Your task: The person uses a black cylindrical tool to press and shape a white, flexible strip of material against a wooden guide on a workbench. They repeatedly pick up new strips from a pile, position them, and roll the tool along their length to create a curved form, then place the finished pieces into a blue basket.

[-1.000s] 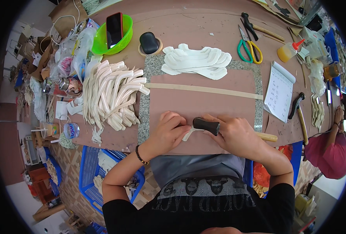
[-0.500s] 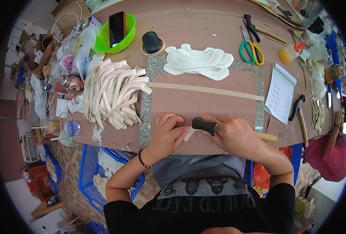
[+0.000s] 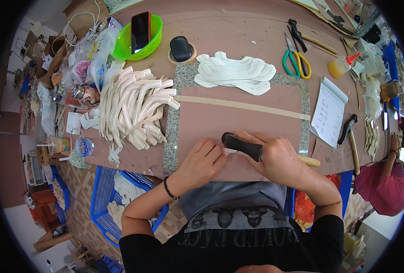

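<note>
While the right hand (image 3: pixel 281 159) grips the dark-headed wooden-handled hammer (image 3: pixel 243 145) as before, the left hand (image 3: pixel 202 159) presses flat on the small pale cut piece (image 3: pixel 231 154) between them; positions barely shifted; pounding likely ongoing.

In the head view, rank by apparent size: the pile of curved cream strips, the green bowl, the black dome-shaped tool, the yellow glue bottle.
1. Pile of curved cream strips
2. Green bowl
3. Black dome-shaped tool
4. Yellow glue bottle, close to the tool; unsure.
</note>
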The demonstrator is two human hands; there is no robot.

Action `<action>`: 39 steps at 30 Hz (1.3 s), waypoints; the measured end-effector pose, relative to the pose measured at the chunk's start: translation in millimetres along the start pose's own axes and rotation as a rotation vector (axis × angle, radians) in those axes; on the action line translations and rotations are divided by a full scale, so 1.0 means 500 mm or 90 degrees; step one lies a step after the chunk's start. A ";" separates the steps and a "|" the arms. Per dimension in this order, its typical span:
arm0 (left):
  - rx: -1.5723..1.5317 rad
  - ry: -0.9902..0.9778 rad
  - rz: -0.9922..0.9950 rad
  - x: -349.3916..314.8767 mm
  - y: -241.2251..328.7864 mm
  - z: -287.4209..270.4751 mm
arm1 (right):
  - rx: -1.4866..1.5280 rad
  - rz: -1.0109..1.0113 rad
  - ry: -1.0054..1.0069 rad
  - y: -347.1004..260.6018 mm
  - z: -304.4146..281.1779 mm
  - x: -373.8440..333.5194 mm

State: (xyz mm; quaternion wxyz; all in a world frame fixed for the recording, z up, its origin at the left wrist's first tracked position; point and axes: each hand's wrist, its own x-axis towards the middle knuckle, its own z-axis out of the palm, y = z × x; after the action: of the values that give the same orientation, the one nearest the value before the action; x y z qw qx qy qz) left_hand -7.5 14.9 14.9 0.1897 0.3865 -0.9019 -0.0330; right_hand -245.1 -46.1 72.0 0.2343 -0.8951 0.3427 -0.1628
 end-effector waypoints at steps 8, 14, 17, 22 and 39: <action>-0.149 0.172 -0.235 -0.017 0.021 0.021 | 0.007 0.023 -0.049 0.002 0.008 0.002; -0.146 0.156 -0.192 -0.014 0.027 0.029 | 0.007 -0.006 -0.013 0.001 0.002 0.005; -0.120 0.114 -0.177 -0.014 0.034 0.031 | 0.016 -0.016 -0.001 -0.003 0.005 0.006; -0.080 0.110 -0.205 -0.010 0.043 0.019 | 0.014 0.005 -0.032 -0.002 0.012 0.004; -0.070 0.148 -0.336 -0.014 0.085 0.023 | 0.015 -0.031 -0.039 -0.001 0.008 0.007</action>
State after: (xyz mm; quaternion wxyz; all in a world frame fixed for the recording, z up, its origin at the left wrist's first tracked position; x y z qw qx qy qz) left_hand -36.4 48.7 10.6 0.2969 0.5983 -0.7393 -0.0856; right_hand -240.6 -47.1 69.4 0.2509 -0.9050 0.3116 -0.1448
